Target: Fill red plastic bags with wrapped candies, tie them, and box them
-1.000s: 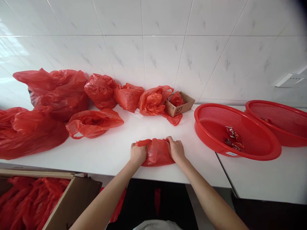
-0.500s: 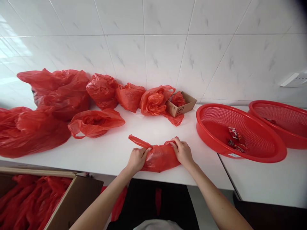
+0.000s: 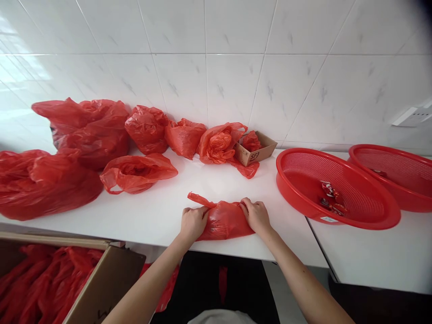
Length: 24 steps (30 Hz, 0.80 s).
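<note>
A filled red plastic bag (image 3: 225,221) lies on its side near the front edge of the white table, one strap sticking out at its upper left. My left hand (image 3: 193,222) is closed on the bag's left end, thumb pressed on the plastic. At the other end, my right hand (image 3: 256,215) pinches the bag's upper right corner. What the bag contains does not show through clearly. Farther left on the table, an opened red plastic bag (image 3: 140,172) with loop handles lies loosely spread.
Several full red bags (image 3: 146,130) line the tiled wall, beside a small cardboard box (image 3: 258,154). Two red mesh baskets (image 3: 293,204) stand at right, the nearer one with small wrapped items (image 3: 329,190). A large carton (image 3: 111,274) of red bags sits below left.
My right fingers have tucked in the bag's upper right corner, whose loose edge stood up before. The left strap points slightly less far left. The camera view has shifted a little.
</note>
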### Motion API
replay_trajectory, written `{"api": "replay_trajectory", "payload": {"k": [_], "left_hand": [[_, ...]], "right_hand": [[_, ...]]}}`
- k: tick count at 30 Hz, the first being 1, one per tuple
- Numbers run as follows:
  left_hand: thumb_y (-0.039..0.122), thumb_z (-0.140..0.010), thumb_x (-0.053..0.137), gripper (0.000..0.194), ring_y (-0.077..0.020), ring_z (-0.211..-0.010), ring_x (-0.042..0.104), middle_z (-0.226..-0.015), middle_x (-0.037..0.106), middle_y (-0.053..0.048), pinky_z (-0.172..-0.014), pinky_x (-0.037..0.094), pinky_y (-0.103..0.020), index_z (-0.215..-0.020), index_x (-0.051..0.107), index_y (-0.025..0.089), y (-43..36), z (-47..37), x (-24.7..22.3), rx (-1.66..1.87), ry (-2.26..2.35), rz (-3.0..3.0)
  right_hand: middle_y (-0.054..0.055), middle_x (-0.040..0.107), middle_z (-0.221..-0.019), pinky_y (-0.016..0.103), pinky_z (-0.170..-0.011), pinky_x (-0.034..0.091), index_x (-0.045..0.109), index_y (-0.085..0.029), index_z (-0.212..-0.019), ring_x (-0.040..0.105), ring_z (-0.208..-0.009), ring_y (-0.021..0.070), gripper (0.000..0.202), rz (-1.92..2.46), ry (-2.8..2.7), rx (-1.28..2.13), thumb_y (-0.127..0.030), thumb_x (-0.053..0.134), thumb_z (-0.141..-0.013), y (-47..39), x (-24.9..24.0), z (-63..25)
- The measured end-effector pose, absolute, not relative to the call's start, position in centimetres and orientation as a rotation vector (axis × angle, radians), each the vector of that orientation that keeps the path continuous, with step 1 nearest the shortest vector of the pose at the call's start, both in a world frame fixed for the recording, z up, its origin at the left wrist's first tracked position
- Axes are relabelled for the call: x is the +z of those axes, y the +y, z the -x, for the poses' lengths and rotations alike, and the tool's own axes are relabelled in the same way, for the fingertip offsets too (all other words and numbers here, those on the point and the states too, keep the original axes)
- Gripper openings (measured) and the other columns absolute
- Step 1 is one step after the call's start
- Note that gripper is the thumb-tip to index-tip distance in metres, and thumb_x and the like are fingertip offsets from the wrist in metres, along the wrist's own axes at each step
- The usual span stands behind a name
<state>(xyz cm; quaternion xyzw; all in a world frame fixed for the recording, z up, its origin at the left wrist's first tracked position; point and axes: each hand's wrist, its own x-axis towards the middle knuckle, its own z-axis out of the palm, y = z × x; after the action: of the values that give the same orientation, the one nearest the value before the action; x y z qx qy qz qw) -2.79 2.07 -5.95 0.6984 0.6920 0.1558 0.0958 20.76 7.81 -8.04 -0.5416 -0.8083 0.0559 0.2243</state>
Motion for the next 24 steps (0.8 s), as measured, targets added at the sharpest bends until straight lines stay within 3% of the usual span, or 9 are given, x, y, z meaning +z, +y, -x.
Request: {"api": "replay_trajectory", "payload": {"k": [2,5,8,10,15,24], "left_hand": [[0.029,-0.096,0.046,0.027,-0.0178,-0.069,0.064,-0.071,0.069,-0.002,-0.087,0.044,-0.040,-0.087,0.070,0.019,2.2,2.7,-6.1,0.420,2.079,-2.065],[0.037,-0.094,0.052,0.029,-0.0161,-0.074,0.064,-0.074,0.067,0.000,-0.088,0.047,-0.041,-0.083,0.066,0.015,2.2,2.6,-6.5,0.381,2.105,-2.056],[0.037,-0.094,0.052,0.028,-0.0163,-0.078,0.065,-0.078,0.068,-0.001,-0.089,0.047,-0.042,-0.086,0.066,0.015,2.0,2.6,-6.5,0.377,2.104,-2.057],[0.035,-0.095,0.052,0.026,-0.0165,-0.079,0.065,-0.079,0.068,-0.001,-0.090,0.047,-0.043,-0.089,0.067,0.015,1.9,2.6,-6.4,0.382,2.095,-2.060],[0.035,-0.094,0.053,0.024,-0.0179,-0.088,0.065,-0.090,0.069,-0.003,-0.090,0.048,-0.043,-0.094,0.066,0.014,1.9,2.4,-6.3,0.386,2.081,-2.045],[0.036,-0.093,0.056,0.024,-0.0175,-0.087,0.065,-0.097,0.068,-0.005,-0.084,0.052,-0.041,-0.100,0.064,0.014,1.8,2.3,-6.4,0.374,2.075,-1.995]], "right_hand": [[0.003,0.067,-0.068,0.035,-0.077,0.042,0.064,-0.020,-0.094,0.055,-0.058,0.0182,0.026,1.506,-2.221,0.143,-0.028,0.039,-0.096,8.0,-7.1,-20.8],[0.012,0.069,-0.103,0.038,-0.085,0.043,0.062,-0.017,-0.113,0.063,-0.091,0.0237,0.031,1.493,-2.162,0.101,-0.031,0.039,-0.097,7.7,-5.2,-20.0],[0.011,0.054,-0.137,0.042,-0.104,0.037,0.057,-0.020,-0.129,0.048,-0.127,0.0261,0.042,1.264,-2.283,0.141,-0.040,0.036,-0.099,6.0,-3.9,-18.1],[0.008,0.043,-0.149,0.048,-0.111,0.030,0.051,-0.024,-0.138,0.036,-0.138,0.0284,0.049,1.129,-2.443,0.214,-0.047,0.034,-0.099,4.4,-4.1,-16.9],[0.009,0.028,-0.156,0.051,-0.117,0.021,0.040,-0.017,-0.147,0.022,-0.145,0.0293,0.063,1.178,-2.592,0.316,-0.055,0.029,-0.098,1.8,-5.9,-16.2],[0.009,0.037,-0.152,0.050,-0.116,0.024,0.042,-0.017,-0.146,0.029,-0.143,0.0275,0.066,1.236,-2.596,0.432,-0.059,0.026,-0.097,2.6,-6.0,-16.4]]}}
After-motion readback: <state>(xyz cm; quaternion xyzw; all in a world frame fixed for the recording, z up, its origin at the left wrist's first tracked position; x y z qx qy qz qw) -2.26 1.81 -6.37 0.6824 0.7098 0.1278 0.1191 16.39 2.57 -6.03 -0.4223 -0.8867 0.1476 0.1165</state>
